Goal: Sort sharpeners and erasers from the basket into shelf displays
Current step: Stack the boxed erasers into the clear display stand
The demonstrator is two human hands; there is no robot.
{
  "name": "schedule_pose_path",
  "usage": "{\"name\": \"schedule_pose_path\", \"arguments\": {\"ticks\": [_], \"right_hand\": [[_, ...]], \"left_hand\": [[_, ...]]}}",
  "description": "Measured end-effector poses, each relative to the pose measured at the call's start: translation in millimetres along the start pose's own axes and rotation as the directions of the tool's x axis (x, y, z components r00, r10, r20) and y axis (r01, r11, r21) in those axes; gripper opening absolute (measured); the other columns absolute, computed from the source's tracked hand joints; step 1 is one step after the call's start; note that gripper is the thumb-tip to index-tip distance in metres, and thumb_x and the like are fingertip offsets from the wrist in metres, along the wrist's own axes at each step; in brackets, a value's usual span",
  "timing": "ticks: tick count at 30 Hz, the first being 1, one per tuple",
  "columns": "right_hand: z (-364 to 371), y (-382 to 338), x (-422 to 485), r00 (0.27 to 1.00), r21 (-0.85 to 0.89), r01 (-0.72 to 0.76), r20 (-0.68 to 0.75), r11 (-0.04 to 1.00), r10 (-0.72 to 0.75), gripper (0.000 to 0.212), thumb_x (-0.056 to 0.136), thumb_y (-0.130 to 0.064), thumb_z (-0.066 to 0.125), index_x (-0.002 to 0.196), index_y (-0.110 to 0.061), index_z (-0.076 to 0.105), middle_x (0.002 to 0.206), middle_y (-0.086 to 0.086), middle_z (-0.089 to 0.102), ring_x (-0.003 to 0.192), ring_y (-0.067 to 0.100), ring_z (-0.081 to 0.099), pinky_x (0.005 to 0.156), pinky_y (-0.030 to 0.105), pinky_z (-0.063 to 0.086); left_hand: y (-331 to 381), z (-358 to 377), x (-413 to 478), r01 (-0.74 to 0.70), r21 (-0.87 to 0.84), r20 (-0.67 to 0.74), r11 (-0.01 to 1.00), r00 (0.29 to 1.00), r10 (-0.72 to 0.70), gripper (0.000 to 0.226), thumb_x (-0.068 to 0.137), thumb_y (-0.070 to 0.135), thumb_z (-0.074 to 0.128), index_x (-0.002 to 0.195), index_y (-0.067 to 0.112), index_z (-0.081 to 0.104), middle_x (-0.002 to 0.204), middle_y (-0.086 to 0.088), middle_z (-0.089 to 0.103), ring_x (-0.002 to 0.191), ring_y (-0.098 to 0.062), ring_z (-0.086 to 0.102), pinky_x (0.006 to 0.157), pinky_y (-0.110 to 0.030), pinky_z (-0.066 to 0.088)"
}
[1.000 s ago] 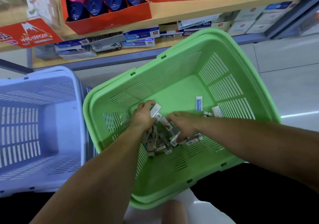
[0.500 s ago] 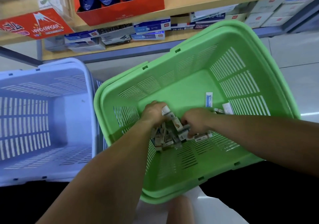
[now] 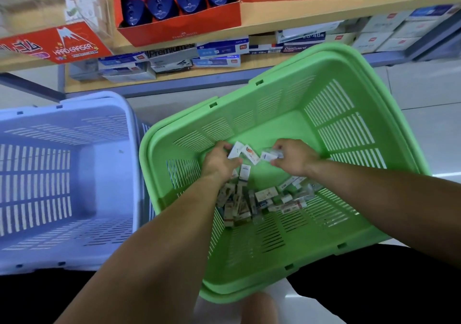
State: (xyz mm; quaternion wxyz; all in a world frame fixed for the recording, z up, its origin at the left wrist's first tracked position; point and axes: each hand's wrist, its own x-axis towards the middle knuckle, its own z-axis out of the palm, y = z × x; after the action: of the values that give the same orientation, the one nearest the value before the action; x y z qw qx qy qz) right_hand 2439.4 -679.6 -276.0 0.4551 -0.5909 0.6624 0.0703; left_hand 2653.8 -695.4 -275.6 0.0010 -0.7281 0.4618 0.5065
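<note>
Head view: left hand [image 3: 219,160] grips small boxes [image 3: 243,153], right hand [image 3: 291,158] pinches a packet [image 3: 270,154], labels blurred. The pile [image 3: 259,199] crowds the green basket [image 3: 331,52]'s near edge.

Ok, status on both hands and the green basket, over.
Left hand grips several small white eraser packets; right hand pinches one clear-wrapped packet. Loose pile lies in green slotted plastic basket. Nothing blocking.

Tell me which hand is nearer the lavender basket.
Left. The left hand, gripping small packs, is in the green basket on the side toward the lavender basket; the right hand, pinching one pack, is farther right.
</note>
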Motion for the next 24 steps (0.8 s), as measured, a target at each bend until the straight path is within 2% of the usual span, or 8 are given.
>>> {"name": "schedule_pose_path", "arguments": {"ticks": [4, 6, 8, 12, 16, 19, 22, 24], "right_hand": [[-0.5, -3.3, 7.5, 0.999, 0.016, -0.048, 0.018, 0.999, 0.048, 0.036, 0.095, -0.026, 0.066, 0.128, -0.017, 0.057, 0.118, 0.007, 0.065, 0.093, 0.022, 0.061, 0.074, 0.030, 0.044], [4.4, -7.6, 8.8, 1.000, -0.011, -0.025, 0.010, 1.000, 0.026, 0.037, 0.094, -0.024, 0.066, 0.129, -0.015, 0.058, 0.121, 0.007, 0.062, 0.099, 0.024, 0.059, 0.079, 0.030, 0.044], [8.1, -12.7, 10.1, 0.999, 0.048, -0.001, -0.033, 0.999, 0.003, 0.033, 0.094, -0.021, 0.066, 0.125, -0.012, 0.060, 0.119, 0.008, 0.056, 0.099, 0.025, 0.057, 0.083, 0.031, 0.045], [-1.5, -20.2, 19.9, 0.998, 0.170, 0.000, -0.058, 0.985, 0.010, 0.028, 0.095, -0.023, 0.067, 0.119, -0.011, 0.061, 0.108, 0.007, 0.063, 0.091, 0.024, 0.058, 0.073, 0.028, 0.040], [-5.1, -24.3, 28.1, 1.000, 0.159, -0.004, 0.012, 0.987, 0.002, 0.031, 0.086, -0.023, 0.078, 0.112, -0.012, 0.067, 0.103, 0.004, 0.067, 0.090, 0.022, 0.061, 0.071, 0.027, 0.042], [4.6, -28.0, 26.8, 1.000, 0.211, 0.012, 0.006, 0.978, -0.014, 0.028, 0.079, -0.017, 0.084, 0.102, -0.011, 0.070, 0.095, 0.003, 0.071, 0.084, 0.020, 0.065, 0.064, 0.025, 0.045], [8.3, -25.9, 27.0, 0.999, 0.338, 0.007, 0.044, 0.941, -0.024, 0.038, 0.079, -0.007, 0.082, 0.115, -0.013, 0.070, 0.104, 0.000, 0.072, 0.091, 0.017, 0.067, 0.069, 0.020, 0.048], [8.6, -22.2, 29.1, 0.995, 0.410, -0.014, 0.100, 0.912, -0.029, 0.045, 0.082, -0.002, 0.079, 0.124, -0.012, 0.066, 0.113, 0.002, 0.071, 0.099, 0.017, 0.067, 0.078, 0.020, 0.051]], "left_hand": [[3.2, -0.2, -0.7, 0.044, 0.007, 0.090, 0.999, 0.995, -0.045, 0.073, 0.078, 0.005, 0.084, 0.136, 0.024, 0.044, 0.116, -0.005, 0.065, 0.093, -0.021, 0.065, 0.079, -0.032, 0.057], [1.8, 2.2, -1.3, 0.025, 0.010, 0.096, 1.000, 0.995, -0.026, 0.079, 0.078, -0.002, 0.081, 0.140, 0.028, 0.042, 0.118, -0.004, 0.064, 0.094, -0.022, 0.066, 0.079, -0.032, 0.056], [-2.0, 3.3, 0.3, 0.026, -0.039, 0.073, 0.999, 0.997, -0.023, 0.069, 0.078, -0.002, 0.081, 0.131, 0.028, 0.050, 0.119, -0.005, 0.067, 0.098, -0.023, 0.067, 0.089, -0.036, 0.057], [-4.2, 4.3, 3.6, 0.045, -0.038, 0.036, 0.998, 0.998, -0.044, 0.039, 0.083, 0.012, 0.080, 0.116, 0.021, 0.061, 0.111, -0.004, 0.069, 0.100, -0.021, 0.065, 0.099, -0.035, 0.052], [3.1, 12.5, 5.4, 0.025, -0.062, -0.059, 0.998, 0.998, -0.029, 0.038, 0.083, 0.023, 0.082, 0.115, 0.012, 0.065, 0.102, 0.000, 0.067, 0.094, -0.017, 0.061, 0.088, -0.022, 0.044], [10.3, 26.4, 5.8, 0.023, -0.156, -0.078, 0.988, 0.996, -0.035, 0.040, 0.085, 0.017, 0.080, 0.118, 0.008, 0.061, 0.104, -0.002, 0.066, 0.093, -0.017, 0.060, 0.089, -0.022, 0.045], [10.5, 35.4, 6.5, 0.026, -0.255, -0.044, 0.967, 0.998, -0.038, 0.037, 0.088, 0.009, 0.075, 0.121, 0.008, 0.058, 0.109, -0.004, 0.067, 0.095, -0.018, 0.061, 0.092, -0.027, 0.049], [8.2, 34.1, 6.8, 0.007, -0.274, -0.030, 0.962, 0.999, -0.016, 0.030, 0.091, 0.009, 0.072, 0.119, 0.006, 0.061, 0.109, -0.006, 0.068, 0.093, -0.018, 0.061, 0.084, -0.026, 0.047]]}}
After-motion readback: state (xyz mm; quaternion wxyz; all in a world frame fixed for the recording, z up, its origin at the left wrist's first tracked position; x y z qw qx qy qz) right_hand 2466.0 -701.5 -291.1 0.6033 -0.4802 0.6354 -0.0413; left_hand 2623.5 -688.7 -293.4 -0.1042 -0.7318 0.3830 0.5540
